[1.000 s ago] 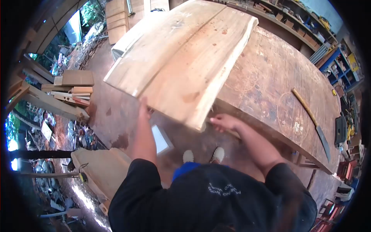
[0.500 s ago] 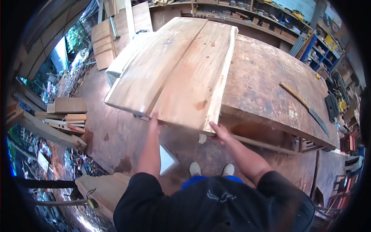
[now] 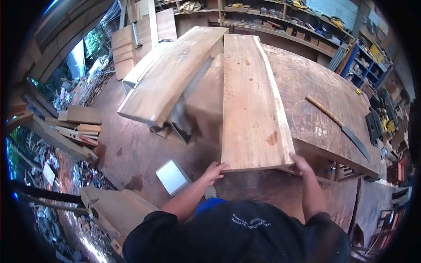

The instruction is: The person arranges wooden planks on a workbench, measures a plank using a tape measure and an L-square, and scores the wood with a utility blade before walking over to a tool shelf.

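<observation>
A long wooden slab point(image 3: 250, 101) with a pale live edge on its right side reaches from near my body to the far part of the workbench point(image 3: 315, 101). My left hand point(image 3: 214, 172) grips its near left corner. At the near right corner, my right hand point(image 3: 300, 164) is closed round the edge, fingers partly hidden beneath. To the left lies a second wooden slab point(image 3: 175, 74) with faint chalk writing, apart from the held one at the near end, with a widening gap between them.
A machete-like blade with a wooden handle point(image 3: 335, 120) lies on the bench. A white-topped box point(image 3: 172, 177) stands on the floor by my left arm. Stacked offcuts point(image 3: 83, 127) are at left. Shelves point(image 3: 280, 26) full of tools line the back.
The live-edge slab has swung right at its near end, away from the other slab, and a gap has opened. Both my hands have moved right with it.
</observation>
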Motion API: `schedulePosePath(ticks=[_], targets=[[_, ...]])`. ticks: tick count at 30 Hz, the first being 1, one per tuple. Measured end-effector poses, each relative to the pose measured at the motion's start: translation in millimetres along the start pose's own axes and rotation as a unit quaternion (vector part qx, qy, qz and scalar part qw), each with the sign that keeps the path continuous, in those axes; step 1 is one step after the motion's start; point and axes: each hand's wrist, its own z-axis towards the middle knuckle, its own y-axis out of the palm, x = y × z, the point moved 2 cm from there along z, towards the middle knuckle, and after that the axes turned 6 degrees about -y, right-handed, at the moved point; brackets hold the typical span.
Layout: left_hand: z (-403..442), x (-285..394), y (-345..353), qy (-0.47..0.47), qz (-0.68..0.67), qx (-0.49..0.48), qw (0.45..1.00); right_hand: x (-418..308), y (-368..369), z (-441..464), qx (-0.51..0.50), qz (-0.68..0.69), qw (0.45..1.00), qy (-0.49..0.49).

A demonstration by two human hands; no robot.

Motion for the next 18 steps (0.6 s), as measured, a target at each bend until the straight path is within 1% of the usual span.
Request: schedulePosePath(ticks=[4, 6, 8, 9, 10, 11, 12, 14, 15, 16, 17, 18], targets=[[-9, -3, 33, -0.024, 0.015, 0.024, 0.999, 0, -29, -9, -0.023, 0.01, 1.0, -0.013], [-10, 0, 35, -0.005, 0.022, 0.047, 0.999, 8, -35, 3, -0.041, 0.0, 0.999, -0.018], [-10, 10, 36, 0.051, 0.076, 0.046, 0.995, 7, -42, 11, -0.054, -0.005, 0.998, -0.015], [-6, 12, 37, 0.058, 0.024, 0.046, 0.997, -4, -41, 8, -0.044, -0.055, 0.997, -0.008], [12, 6, 34, 0.059, 0.021, 0.048, 0.997, -17, -35, 4, -0.034, -0.105, 0.994, -0.001], [39, -3, 27, 0.084, 0.019, 0.049, 0.995, -30, -26, -1, -0.043, -0.11, 0.992, -0.04], [55, -6, 25, 0.111, 0.018, 0.05, 0.992, -33, -20, 3, -0.044, -0.111, 0.992, -0.041], [41, 7, 41, 0.118, 0.019, 0.064, 0.991, -32, -9, 17, 0.06, -0.102, 0.993, -0.013], [38, 8, 43, 0.117, 0.013, 0.068, 0.991, -29, -4, 17, 0.061, -0.076, 0.995, -0.008], [38, 9, 42, 0.115, 0.008, 0.07, 0.991, -25, 0, 15, 0.064, -0.077, 0.995, -0.008], [39, 7, 38, 0.175, 0.031, 0.091, 0.98, -21, 4, 12, 0.065, -0.051, 0.997, -0.012], [39, 3, 31, 0.175, 0.031, 0.086, 0.98, -20, 12, 7, 0.067, -0.024, 0.997, -0.017]])
